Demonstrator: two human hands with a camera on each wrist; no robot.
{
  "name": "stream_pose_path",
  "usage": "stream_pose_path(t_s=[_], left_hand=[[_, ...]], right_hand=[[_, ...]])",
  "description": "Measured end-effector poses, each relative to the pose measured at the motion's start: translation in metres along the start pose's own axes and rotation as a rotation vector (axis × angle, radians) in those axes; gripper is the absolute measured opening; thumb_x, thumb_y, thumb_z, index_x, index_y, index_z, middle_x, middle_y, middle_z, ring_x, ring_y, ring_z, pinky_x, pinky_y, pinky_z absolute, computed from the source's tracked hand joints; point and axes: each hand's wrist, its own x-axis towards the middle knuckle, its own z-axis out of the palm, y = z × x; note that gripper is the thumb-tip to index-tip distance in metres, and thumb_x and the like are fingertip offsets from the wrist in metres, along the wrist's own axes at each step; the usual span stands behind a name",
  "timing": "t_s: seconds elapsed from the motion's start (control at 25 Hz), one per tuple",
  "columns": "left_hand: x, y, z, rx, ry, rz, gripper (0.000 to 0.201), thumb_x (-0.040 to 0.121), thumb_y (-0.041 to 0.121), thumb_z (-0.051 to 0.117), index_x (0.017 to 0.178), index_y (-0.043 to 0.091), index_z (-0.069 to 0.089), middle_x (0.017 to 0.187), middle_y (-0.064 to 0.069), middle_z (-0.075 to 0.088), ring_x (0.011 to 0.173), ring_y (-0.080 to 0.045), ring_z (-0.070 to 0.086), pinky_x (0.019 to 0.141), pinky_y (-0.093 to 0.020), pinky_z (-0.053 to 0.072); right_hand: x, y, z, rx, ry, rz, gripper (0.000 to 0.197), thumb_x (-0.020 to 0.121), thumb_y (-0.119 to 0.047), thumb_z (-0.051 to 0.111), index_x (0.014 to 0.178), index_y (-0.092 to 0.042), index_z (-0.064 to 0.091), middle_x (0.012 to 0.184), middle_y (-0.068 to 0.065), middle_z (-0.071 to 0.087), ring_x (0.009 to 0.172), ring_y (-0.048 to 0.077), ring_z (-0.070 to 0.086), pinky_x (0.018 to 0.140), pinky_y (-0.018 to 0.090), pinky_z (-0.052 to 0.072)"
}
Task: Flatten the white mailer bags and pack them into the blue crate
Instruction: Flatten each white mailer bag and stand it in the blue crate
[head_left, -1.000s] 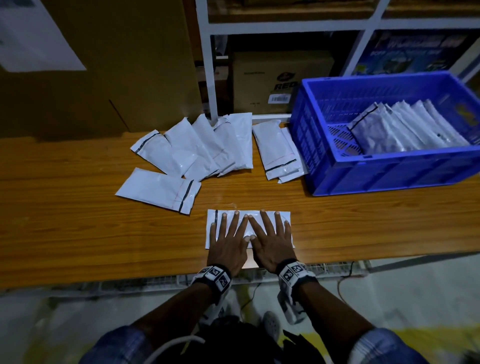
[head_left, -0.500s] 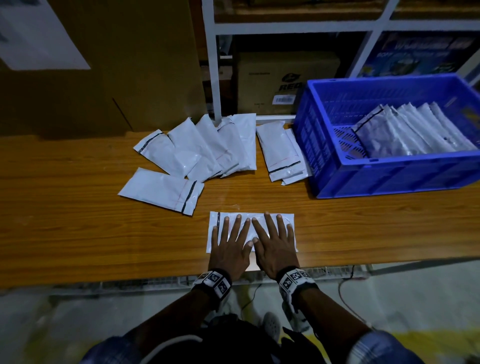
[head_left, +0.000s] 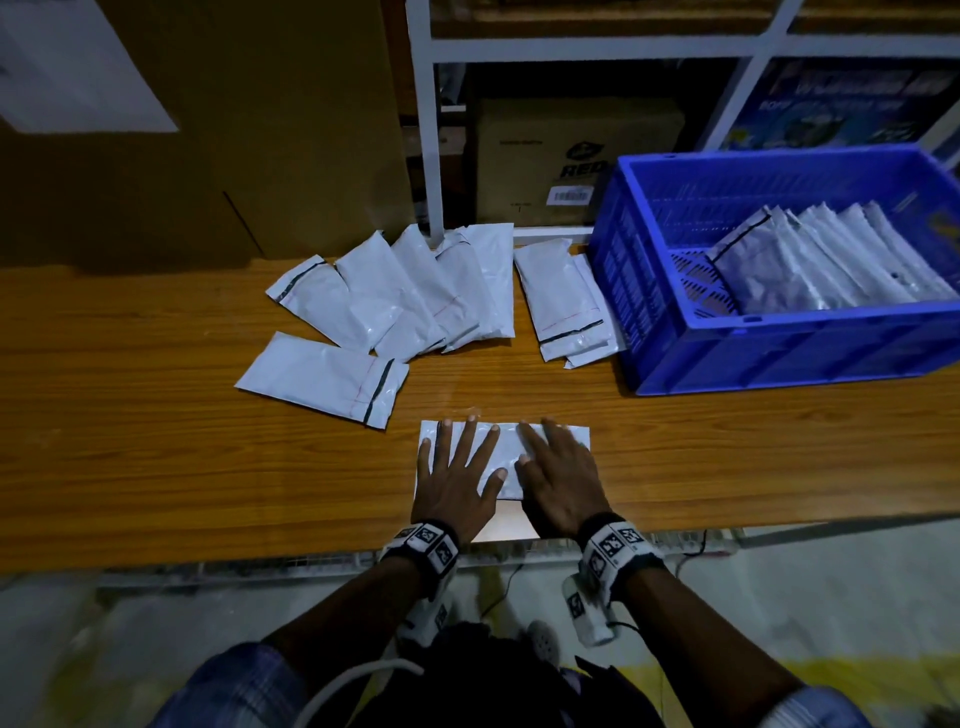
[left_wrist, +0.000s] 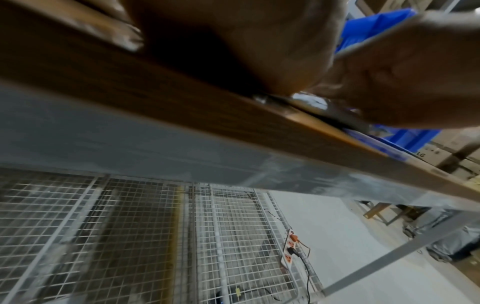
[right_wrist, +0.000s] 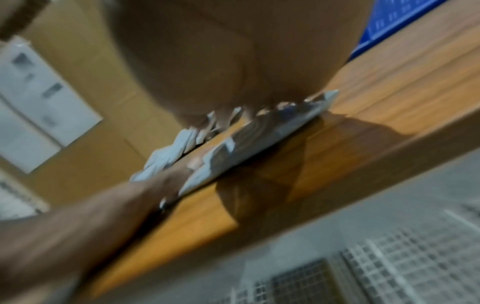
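A white mailer bag (head_left: 503, 460) lies flat near the front edge of the wooden table (head_left: 156, 441). My left hand (head_left: 457, 467) presses on its left half with fingers spread straight. My right hand (head_left: 558, 467) lies on its right half, fingers straight and angled left. In the right wrist view the same bag (right_wrist: 257, 135) shows under my palm. The blue crate (head_left: 779, 353) stands at the right with several white bags (head_left: 831, 265) leaning inside. More white bags (head_left: 410, 291) lie loose behind.
One loose bag (head_left: 322, 376) lies left of my hands, a pair (head_left: 566, 306) beside the crate. A white shelf post (head_left: 423, 130) and cardboard boxes (head_left: 576, 161) stand behind. A wire mesh shelf (left_wrist: 130, 236) and a power strip (left_wrist: 291, 251) sit below the table.
My hands have slid apart on the bag: the left toward its left end, the right toward its right end with fingers turned left. The bag stays in place.
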Motion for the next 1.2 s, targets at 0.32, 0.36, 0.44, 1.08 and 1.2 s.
stream_pose_path(t_s=[0.32,0.36,0.44,1.08,1.2], left_hand=[[0.001,-0.003,-0.001,-0.013,0.012,0.01,0.064,0.099,0.063,0.009,0.159,0.039,0.003,0.167,0.007,-0.011,0.154,-0.026,-0.011,0.121,-0.052,-0.008],[0.0,-0.002,-0.004,-0.006,0.023,0.018,0.063,0.101,0.062,0.012,0.159,0.039,0.002,0.167,0.006,-0.012,0.154,-0.027,-0.012,0.121,-0.052,-0.008],[-0.003,0.004,-0.01,0.037,0.052,0.062,0.062,0.104,0.055,0.021,0.159,0.035,0.004,0.168,0.003,-0.007,0.154,-0.028,-0.01,0.122,-0.054,-0.004],[-0.002,0.009,-0.013,-0.03,-0.169,0.01,0.061,0.106,0.045,0.015,0.157,0.03,-0.015,0.158,0.012,-0.029,0.151,-0.017,-0.024,0.12,-0.046,-0.017],[-0.007,0.002,-0.021,-0.017,-0.116,0.009,0.059,0.102,0.053,0.007,0.156,0.039,-0.011,0.16,0.012,-0.03,0.15,-0.018,-0.027,0.119,-0.047,-0.02]], right_hand=[[-0.003,-0.003,0.023,-0.07,0.094,0.104,0.062,0.099,-0.059,0.013,0.155,-0.039,-0.001,0.163,-0.001,-0.018,0.15,0.024,-0.017,0.121,0.048,-0.005],[-0.002,-0.002,0.021,-0.075,0.086,0.104,0.062,0.099,-0.059,0.012,0.155,-0.039,-0.002,0.163,-0.001,-0.019,0.15,0.024,-0.017,0.121,0.048,-0.006],[-0.001,0.0,0.019,-0.081,0.056,0.097,0.062,0.099,-0.059,0.012,0.155,-0.039,-0.004,0.162,0.0,-0.021,0.149,0.025,-0.019,0.12,0.048,-0.008],[-0.01,-0.016,0.027,-0.101,0.076,-0.007,0.055,0.103,-0.048,0.01,0.154,-0.041,-0.007,0.162,-0.009,-0.019,0.146,0.019,-0.029,0.118,0.048,-0.014],[-0.006,-0.019,0.028,-0.137,0.084,0.02,0.056,0.102,-0.049,0.011,0.155,-0.041,-0.004,0.163,-0.007,-0.014,0.148,0.023,-0.023,0.119,0.05,-0.012]])
